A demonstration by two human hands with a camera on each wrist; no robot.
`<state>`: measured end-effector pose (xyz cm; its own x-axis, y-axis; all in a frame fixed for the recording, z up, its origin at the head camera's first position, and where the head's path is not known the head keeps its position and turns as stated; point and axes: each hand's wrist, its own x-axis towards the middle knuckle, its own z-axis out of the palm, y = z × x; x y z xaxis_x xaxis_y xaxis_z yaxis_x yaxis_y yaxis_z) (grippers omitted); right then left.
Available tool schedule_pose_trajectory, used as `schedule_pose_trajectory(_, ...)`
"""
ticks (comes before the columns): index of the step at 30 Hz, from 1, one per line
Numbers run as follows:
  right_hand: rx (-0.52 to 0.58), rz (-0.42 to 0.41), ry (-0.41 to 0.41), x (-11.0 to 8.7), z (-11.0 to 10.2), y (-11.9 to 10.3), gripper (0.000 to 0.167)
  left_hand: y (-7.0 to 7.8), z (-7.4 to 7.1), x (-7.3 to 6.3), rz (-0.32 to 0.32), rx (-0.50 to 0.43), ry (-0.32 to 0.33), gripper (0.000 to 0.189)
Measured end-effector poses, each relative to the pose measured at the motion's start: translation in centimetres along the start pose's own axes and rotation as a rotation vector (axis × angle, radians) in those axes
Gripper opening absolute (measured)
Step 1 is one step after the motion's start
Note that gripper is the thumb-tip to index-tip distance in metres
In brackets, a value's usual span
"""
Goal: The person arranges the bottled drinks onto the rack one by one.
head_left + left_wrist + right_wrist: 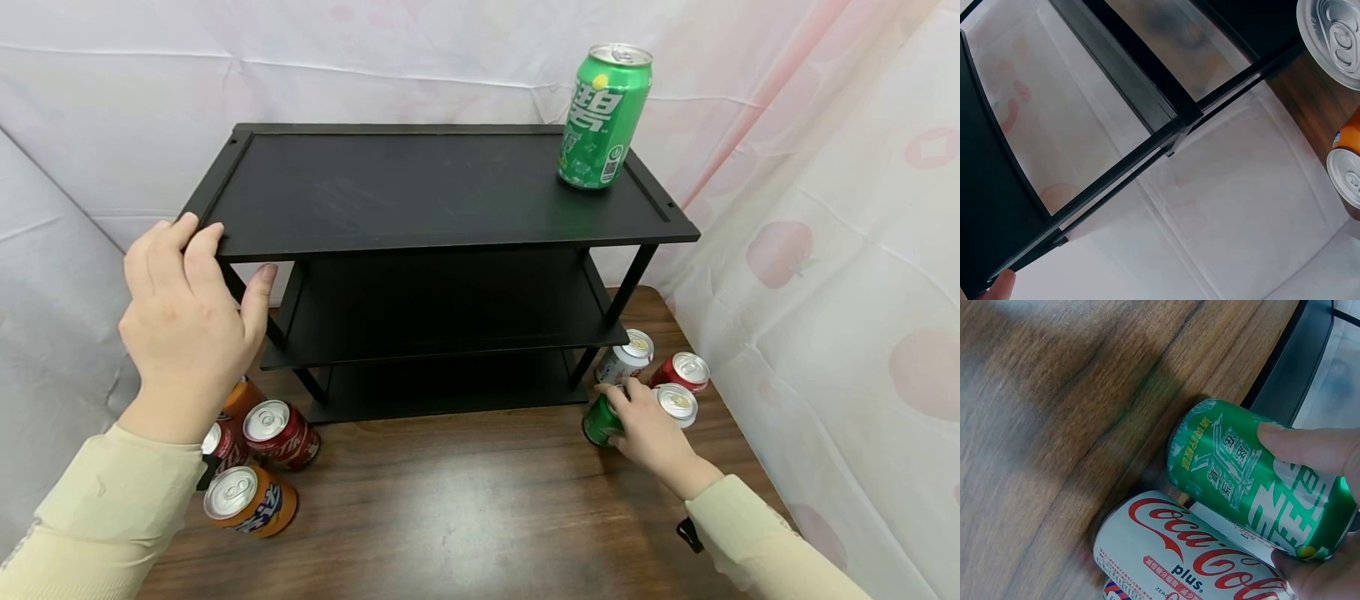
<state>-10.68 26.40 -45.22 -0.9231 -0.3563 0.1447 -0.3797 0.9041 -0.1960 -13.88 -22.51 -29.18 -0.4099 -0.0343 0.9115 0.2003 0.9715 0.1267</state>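
Note:
My right hand (pixel 651 429) grips a green soda can (pixel 1235 469) at its upper part, thumb on one side, down by the table. Close beside that can stands a white Coca-Cola plus can (pixel 1179 550). My left hand (pixel 191 312) rests on the left front corner of the black three-tier shelf (pixel 420 192), fingers over the top edge and thumb below it. Only a fingertip (pixel 1001 286) of it shows in the left wrist view. Another green can (pixel 604 117) stands upright on the top tier at the right back.
Left of the shelf, an orange Fanta can (pixel 262 510), a dark red Coca-Cola can (pixel 288 442) and others are grouped on the wooden table (pixel 450 508). At right stand a silver-white can (pixel 624 358) and a red can (pixel 681 371). Pale curtains (pixel 847 275) enclose the table.

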Motion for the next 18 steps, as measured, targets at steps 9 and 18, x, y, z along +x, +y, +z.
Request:
schedule_pose_trajectory(9, 0.005, 0.007, 0.006, -0.13, 0.15, -0.09, 0.077, -0.14, -0.06, -0.12, -0.002, 0.002, -0.002, 0.05)
schedule_pose_trajectory(18, 0.003, 0.008, 0.024, -0.31, 0.11, -0.33, 0.075, -0.22, 0.08, -0.05, 0.007, 0.01, 0.002, 0.049)
